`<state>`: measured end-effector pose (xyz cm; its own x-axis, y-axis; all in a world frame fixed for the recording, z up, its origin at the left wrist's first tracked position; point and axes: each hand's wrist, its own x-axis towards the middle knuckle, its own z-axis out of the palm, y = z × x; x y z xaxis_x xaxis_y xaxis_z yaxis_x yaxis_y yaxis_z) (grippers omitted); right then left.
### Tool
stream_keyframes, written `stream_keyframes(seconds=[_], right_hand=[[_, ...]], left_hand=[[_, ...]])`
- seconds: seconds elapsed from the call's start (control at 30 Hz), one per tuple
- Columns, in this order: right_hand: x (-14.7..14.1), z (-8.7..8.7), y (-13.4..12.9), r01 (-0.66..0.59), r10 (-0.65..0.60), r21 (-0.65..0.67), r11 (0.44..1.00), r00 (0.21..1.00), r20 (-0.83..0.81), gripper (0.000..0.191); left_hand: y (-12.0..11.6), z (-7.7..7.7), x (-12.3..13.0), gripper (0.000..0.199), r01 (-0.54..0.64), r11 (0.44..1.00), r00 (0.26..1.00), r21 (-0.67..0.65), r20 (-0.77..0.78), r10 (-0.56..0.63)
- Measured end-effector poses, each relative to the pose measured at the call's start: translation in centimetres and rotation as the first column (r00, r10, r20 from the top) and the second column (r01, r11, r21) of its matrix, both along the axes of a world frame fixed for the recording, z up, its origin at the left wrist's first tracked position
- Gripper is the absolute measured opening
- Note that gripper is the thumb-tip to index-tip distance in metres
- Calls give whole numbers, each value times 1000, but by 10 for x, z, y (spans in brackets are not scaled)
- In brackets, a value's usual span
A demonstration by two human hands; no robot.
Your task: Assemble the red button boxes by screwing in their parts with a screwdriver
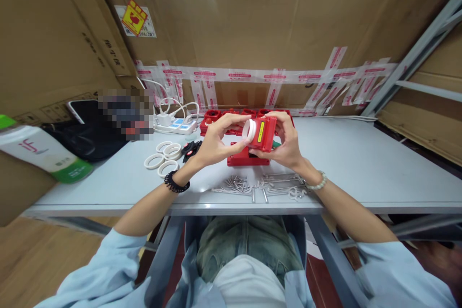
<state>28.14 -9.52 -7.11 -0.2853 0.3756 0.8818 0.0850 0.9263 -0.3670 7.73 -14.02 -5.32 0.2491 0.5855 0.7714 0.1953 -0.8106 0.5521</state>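
Above the middle of the table, my right hand [288, 142] grips a red box-shaped housing [267, 130] with a yellow label, tilted on its side. My left hand [216, 140] pinches a white ring [251, 131] between thumb and fingers, at the left face of that housing. Whether the ring is seated on it or only pressed against it, I cannot tell. Just below, another red housing part [238, 160] lies on the table, partly covered by my right hand. A bit of something green [276, 144] shows beside my right fingers.
Several white rings [154, 160] and black parts [190, 150] lie to the left. Screws [236, 184] and metal rods [279, 178] are near the front edge. Red housings [210, 118] line the back beside a power strip [182, 126]. A bottle [43, 151] is far left.
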Motion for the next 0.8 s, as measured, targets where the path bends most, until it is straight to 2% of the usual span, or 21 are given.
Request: stream_keyframes(seconds=[0.13, 0.37, 0.6, 0.8], right_hand=[[1, 0, 1, 48, -49, 54, 997, 999, 23, 85], [2, 2, 1, 33, -36, 168, 985, 999, 15, 86], [3, 2, -1, 89, -100, 186, 979, 994, 52, 86], [2, 0, 0, 94, -106, 236, 967, 994, 38, 86]], left_hand=[[0, -1, 0, 44, -8, 1000, 1000, -22, 11, 8], [1, -2, 0, 43, -4, 999, 999, -53, 34, 5], [0, -3, 3, 39, 3, 993, 996, -116, 85, 7], [0, -3, 4, 36, -23, 983, 993, -183, 111, 44]])
